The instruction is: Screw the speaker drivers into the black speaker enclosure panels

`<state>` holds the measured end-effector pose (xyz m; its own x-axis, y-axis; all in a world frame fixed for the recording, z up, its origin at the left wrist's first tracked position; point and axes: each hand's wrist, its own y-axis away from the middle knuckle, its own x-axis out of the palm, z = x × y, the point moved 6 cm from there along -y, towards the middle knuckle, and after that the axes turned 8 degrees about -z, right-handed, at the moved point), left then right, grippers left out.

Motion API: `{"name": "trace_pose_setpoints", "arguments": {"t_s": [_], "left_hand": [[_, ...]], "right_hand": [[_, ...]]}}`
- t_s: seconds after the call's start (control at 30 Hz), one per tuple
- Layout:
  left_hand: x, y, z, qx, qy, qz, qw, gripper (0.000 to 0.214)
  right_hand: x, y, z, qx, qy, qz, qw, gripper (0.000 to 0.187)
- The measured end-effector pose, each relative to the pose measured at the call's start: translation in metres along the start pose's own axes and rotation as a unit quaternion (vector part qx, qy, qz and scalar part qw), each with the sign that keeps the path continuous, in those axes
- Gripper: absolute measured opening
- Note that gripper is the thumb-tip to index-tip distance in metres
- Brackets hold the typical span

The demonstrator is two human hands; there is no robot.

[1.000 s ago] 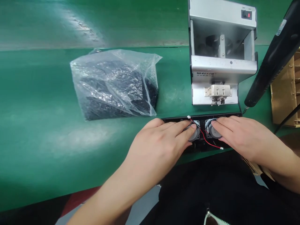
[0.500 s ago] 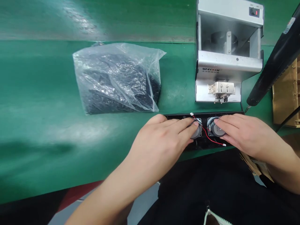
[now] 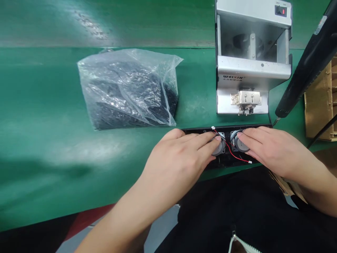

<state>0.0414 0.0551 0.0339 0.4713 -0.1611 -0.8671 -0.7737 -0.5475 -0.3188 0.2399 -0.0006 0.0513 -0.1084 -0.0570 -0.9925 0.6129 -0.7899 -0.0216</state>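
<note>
A long black housing (image 3: pixel 229 161) lies at the near edge of the green bench. Two round silver speaker units sit side by side in it. My left hand (image 3: pixel 181 158) lies flat over the left speaker (image 3: pixel 219 147), fingers stretched out and pressing on it. My right hand (image 3: pixel 271 149) rests the same way on the right speaker (image 3: pixel 237 143), fingers extended. A thin red wire (image 3: pixel 231 153) with small white plugs runs between the two speakers and ends near my right hand.
A clear plastic bag (image 3: pixel 129 88) of small black parts lies left of the housing. A grey metal screw feeder (image 3: pixel 252 66) stands just behind it. A black tool (image 3: pixel 305 66) hangs slanted at the right, beside a cardboard box (image 3: pixel 321 102).
Both hands stay on the speakers. Only the view has shifted slightly.
</note>
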Motion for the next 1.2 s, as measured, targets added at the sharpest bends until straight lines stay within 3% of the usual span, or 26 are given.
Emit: {"name": "trace_pose_setpoints", "arguments": {"t_s": [0.17, 0.5, 0.77, 1.2], "left_hand": [[-0.001, -0.002, -0.001, 0.013, -0.016, -0.006, 1.0, 0.027], [-0.002, -0.005, -0.001, 0.019, -0.035, 0.009, 0.999, 0.028], [-0.001, -0.003, -0.001, -0.003, -0.049, 0.039, 0.998, 0.028], [0.003, -0.001, -0.002, 0.003, -0.048, 0.008, 0.999, 0.03]], "right_hand": [[-0.001, -0.003, -0.002, -0.022, -0.013, -0.031, 0.999, 0.036], [-0.007, -0.01, -0.005, -0.013, 0.022, -0.022, 0.999, 0.023], [-0.002, -0.007, -0.001, 0.003, 0.018, -0.026, 0.999, 0.031], [-0.004, -0.01, 0.001, 0.001, 0.002, -0.009, 1.0, 0.031]]}}
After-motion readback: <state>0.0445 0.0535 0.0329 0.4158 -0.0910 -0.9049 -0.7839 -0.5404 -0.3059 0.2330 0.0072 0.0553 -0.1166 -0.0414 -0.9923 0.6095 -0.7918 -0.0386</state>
